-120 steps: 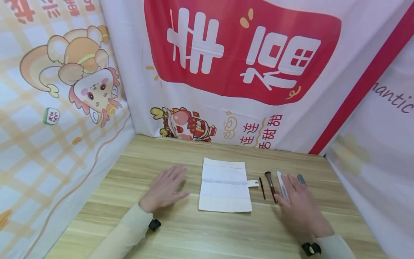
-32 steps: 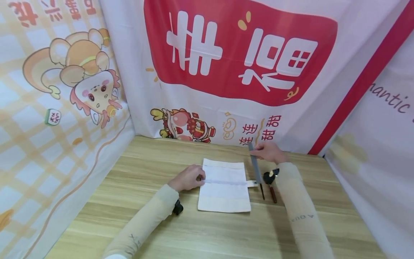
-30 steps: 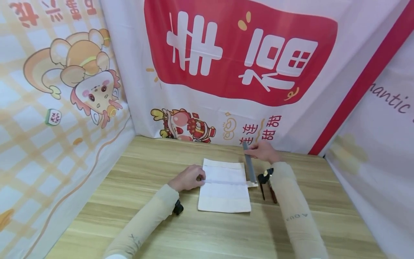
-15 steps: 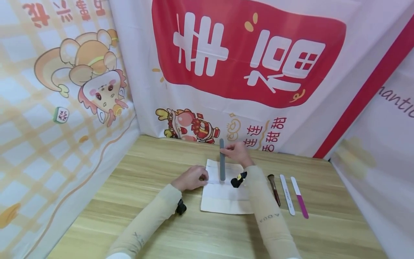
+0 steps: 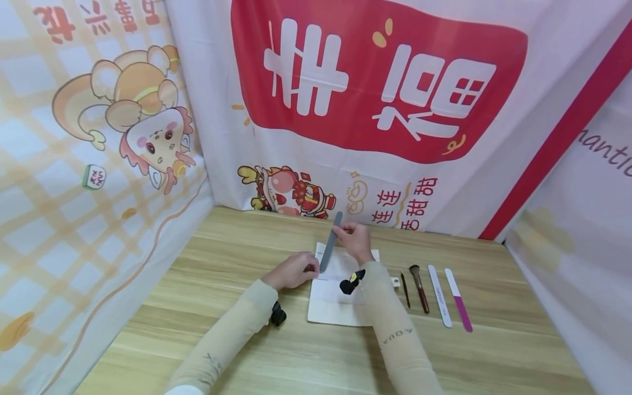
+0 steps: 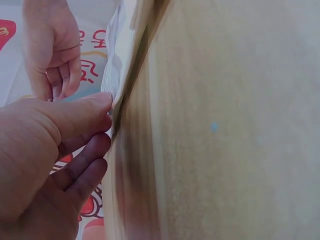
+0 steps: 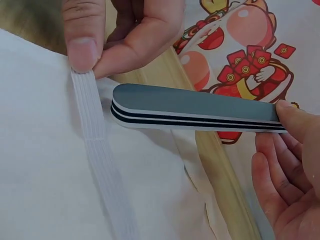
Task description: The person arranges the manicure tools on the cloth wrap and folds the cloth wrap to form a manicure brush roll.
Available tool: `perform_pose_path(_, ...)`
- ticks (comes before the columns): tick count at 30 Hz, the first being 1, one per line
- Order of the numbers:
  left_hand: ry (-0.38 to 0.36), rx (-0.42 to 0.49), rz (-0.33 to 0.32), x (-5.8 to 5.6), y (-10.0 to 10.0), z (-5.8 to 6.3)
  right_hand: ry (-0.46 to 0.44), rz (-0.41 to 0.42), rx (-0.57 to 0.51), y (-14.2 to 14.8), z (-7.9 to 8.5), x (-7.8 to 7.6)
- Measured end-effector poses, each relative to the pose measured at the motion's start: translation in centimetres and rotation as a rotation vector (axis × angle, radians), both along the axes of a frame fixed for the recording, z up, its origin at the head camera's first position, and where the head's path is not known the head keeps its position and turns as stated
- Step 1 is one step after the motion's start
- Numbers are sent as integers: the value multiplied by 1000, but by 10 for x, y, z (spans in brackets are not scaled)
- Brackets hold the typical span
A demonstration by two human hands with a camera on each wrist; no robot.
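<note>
My right hand (image 5: 356, 239) pinches a grey nail buffer (image 7: 195, 106) near its far end, thumb on top. Its rounded free end hovers over the white cloth roll-up pouch (image 5: 331, 308), close to the elastic band (image 7: 95, 107) sewn across it. At the pouch's left edge my left hand (image 5: 296, 270) pinches the end of that band between thumb and forefinger, lifting it slightly from the cloth. The left wrist view shows the pouch edge (image 6: 125, 55) raised off the table by these fingers. My right forearm hides part of the pouch.
Right of the pouch lie a thin dark stick (image 5: 405, 289), a brush (image 5: 419, 289) with a reddish handle, a white nail file (image 5: 440, 296) and a white-and-magenta file (image 5: 458, 300). A snap strap (image 5: 395, 282) juts from the pouch. Printed curtains (image 5: 306, 137) border the wooden table.
My right hand picked up the grey buffer at the far right and carried it left over the pouch, now tilting its end toward my left hand. My left hand came to the pouch's edge and gripped there.
</note>
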State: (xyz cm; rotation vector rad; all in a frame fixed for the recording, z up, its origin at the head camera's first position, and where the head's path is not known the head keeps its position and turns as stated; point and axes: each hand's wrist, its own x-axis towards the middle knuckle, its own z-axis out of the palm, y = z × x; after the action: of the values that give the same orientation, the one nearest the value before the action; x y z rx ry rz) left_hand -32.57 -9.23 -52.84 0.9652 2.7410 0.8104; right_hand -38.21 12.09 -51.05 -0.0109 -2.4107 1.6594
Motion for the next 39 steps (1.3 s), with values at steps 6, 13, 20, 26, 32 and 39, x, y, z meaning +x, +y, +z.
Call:
perform_pose_path(6,-20,8,7,0,1,0,-65,10,39,0,-8,0)
perform_pose_path(13,-37,25,12,2,0,-1,-145,96,63,1,-14,3)
perform_pose_path(20,-15,45,-3,2,1,-4,-240,164,43,3,-20,9)
perform_pose_path(26,-28,62,13,1,1,-1,-312,260,88,4,-16,17)
perform_pose_path(32,-28,68,14,0,0,-3,-351,315,168,2,-10,24)
perform_pose_path(39,12,68,-4,13,-5,3,-376,331,355,0,4,25)
